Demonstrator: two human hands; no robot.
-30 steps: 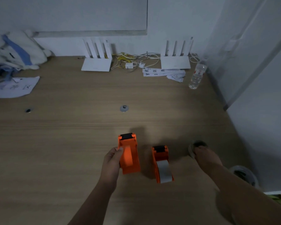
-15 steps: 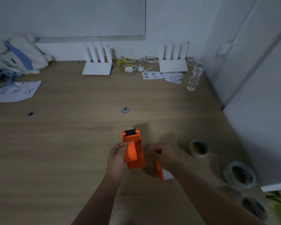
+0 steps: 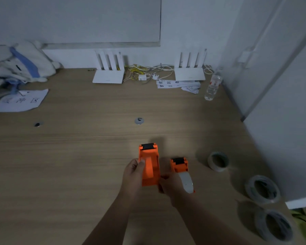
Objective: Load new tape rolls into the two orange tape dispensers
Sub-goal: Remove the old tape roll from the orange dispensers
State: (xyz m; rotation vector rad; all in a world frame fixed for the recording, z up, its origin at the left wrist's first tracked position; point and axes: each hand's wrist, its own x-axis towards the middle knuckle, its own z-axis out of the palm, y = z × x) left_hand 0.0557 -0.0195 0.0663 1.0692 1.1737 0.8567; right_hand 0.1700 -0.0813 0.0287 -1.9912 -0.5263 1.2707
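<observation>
1. Left hand (image 3: pixel 133 175) holds the left orange dispenser (image 3: pixel 149 164) by its side, thumb on top, fingers curled around it.
2. Right hand (image 3: pixel 170 185) sits between the two dispensers. It touches the near end of the left one, but I cannot tell if it grips it.
3. Right dispenser (image 3: pixel 181 171) lies on the table (image 3: pixel 78 165), just beside the right hand, with a grey-white roll in it.
4. Three tape rolls lie to the right on the table: a small roll (image 3: pixel 218 161), a middle roll (image 3: pixel 262 189) and a near roll (image 3: pixel 274 226).
5. Far back stand two white routers (image 3: pixel 108 77), wires, papers and a bottle (image 3: pixel 212 85).
</observation>
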